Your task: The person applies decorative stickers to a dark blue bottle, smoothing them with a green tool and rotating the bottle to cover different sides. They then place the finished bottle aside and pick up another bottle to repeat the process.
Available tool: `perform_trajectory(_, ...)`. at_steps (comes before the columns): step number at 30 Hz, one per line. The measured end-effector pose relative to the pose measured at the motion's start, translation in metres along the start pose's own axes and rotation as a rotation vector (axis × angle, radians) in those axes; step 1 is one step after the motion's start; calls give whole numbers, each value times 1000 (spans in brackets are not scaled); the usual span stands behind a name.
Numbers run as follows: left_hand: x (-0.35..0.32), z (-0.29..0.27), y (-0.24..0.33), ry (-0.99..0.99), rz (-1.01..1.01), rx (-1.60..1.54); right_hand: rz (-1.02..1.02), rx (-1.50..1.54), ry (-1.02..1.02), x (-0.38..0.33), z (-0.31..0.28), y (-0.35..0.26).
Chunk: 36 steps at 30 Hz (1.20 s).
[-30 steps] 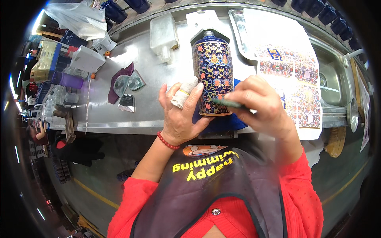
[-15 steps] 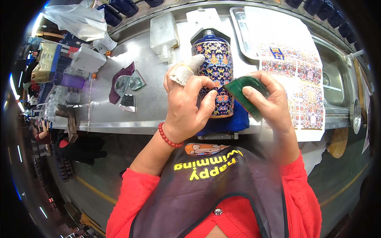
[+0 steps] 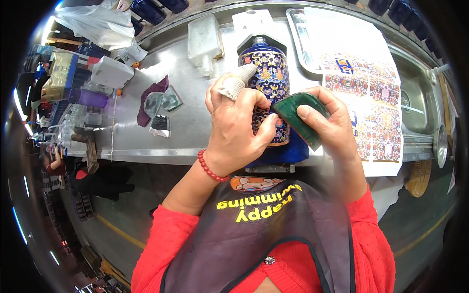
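Blue patterned bottle (image 3: 271, 83) in front of me, its neck pointing away, base close to the table's near edge, blue cloth (image 3: 281, 157) at that end. Right hand (image 3: 328, 117): holds a green plate (image 3: 300, 115) between thumb and fingers, its pointed corner reaching over the bottle's right side. Left hand (image 3: 239, 122): over the bottle's left side, thumb and forefinger a narrow gap apart, close to that corner (whether they touch the bottle, I cannot tell). White knit cover (image 3: 232, 89) on one finger. Room on my left: bare steel table (image 3: 190, 132) as far as the purple cloth (image 3: 143, 110). Tight on my right: patterned sheet (image 3: 351, 39) lies just beyond the right hand, hangs past the near edge, and reaches nearly to the sink (image 3: 417, 119). Far left, a translucent container (image 3: 201, 41) stands near the bottle's neck end.
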<state>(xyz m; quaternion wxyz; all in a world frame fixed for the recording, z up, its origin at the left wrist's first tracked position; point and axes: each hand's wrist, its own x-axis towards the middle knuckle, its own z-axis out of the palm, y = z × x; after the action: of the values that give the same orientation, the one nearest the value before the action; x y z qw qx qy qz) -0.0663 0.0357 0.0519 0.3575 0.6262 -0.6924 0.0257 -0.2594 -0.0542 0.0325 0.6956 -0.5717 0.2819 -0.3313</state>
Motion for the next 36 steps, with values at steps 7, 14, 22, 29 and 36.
perform_trajectory(7, 3, 3, 1, 11, -17, 37, 1, -13, 20, 0, 1, -2)
perform_trajectory(14, 5, 4, 2, 15, -12, 37, 28, -41, 45, -2, -2, -5)
perform_trajectory(22, 4, 2, 0, 8, -13, 15, -42, -79, 25, -1, -2, -2)
perform_trajectory(29, 2, 2, -1, 0, -23, 3, -88, -127, -21, 0, -2, 0)
perform_trajectory(36, 1, 5, -4, 35, -3, -64, -103, -129, -9, 1, -2, -3)
